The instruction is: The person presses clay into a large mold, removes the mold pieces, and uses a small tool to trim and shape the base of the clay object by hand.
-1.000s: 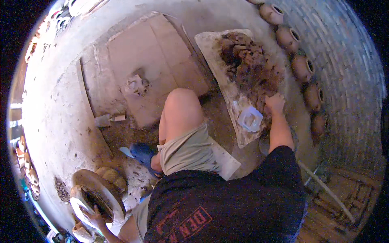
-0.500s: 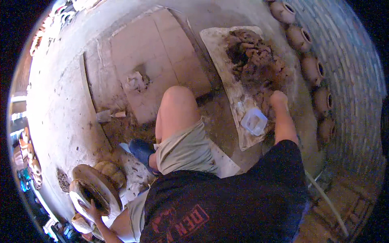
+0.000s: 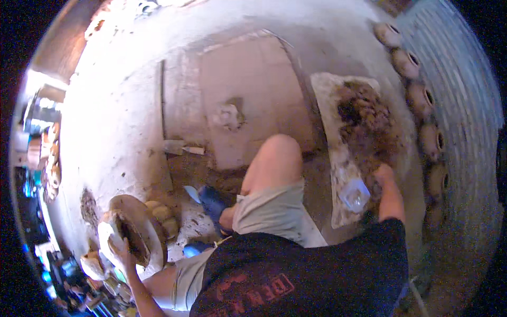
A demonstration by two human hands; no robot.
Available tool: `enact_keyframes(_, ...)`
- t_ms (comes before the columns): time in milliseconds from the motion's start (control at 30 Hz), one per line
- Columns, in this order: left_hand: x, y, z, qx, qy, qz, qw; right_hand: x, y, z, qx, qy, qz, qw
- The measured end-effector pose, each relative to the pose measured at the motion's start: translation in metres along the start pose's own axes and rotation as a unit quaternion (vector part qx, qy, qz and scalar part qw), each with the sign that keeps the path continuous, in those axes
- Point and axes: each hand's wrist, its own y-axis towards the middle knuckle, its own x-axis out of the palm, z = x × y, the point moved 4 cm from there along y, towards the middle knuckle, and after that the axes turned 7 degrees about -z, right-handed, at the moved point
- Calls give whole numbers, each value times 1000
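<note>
At the lower left, a round clay pot (image 3: 113,228) with a pale outer wall and a dark hollow leans on its side against a round disc-like piece (image 3: 153,232). My left hand (image 3: 124,255) is closed over the pot's rim. On the right, a mound of wet brown clay (image 3: 364,108) lies on a pale, clay-smeared board (image 3: 338,203). My right hand (image 3: 384,174) is closed at the mound's near end, its fingertips hidden in or behind the clay. Beside it on the board sits a clear plastic tub (image 3: 355,195).
Flat cardboard (image 3: 253,79) covers the floor ahead, with a pale lump (image 3: 228,116) on it. A trowel-like tool (image 3: 182,148) lies to its left. Several round clay jars (image 3: 421,99) line the brick wall (image 3: 465,116). A yellowish ribbed round thing (image 3: 161,216) stands behind the disc.
The whole view has shifted, so the floor things appear farther right and lower. My left hand stays on the pot's rim; my right hand stays at the clay mound's near end.
</note>
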Motion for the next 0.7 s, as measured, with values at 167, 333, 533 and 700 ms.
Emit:
enact_keyframes(167, -21, -10, 162, 2, -314, -12, 949, -42, -27, -154, -106, 150, 35, 982)
enact_keyframes(333, 3, -8, 335, 84, -476, -228, 845, -92, -197, -394, -310, 478, -6, 822)
enact_keyframes(533, 15, -32, 436, 42, -665, -321, 673, -89, -414, -535, -684, 428, 26, 590)
enact_keyframes(700, 39, -52, 339, 15, -537, -320, 780, -107, -463, -547, -755, 184, 179, 603)
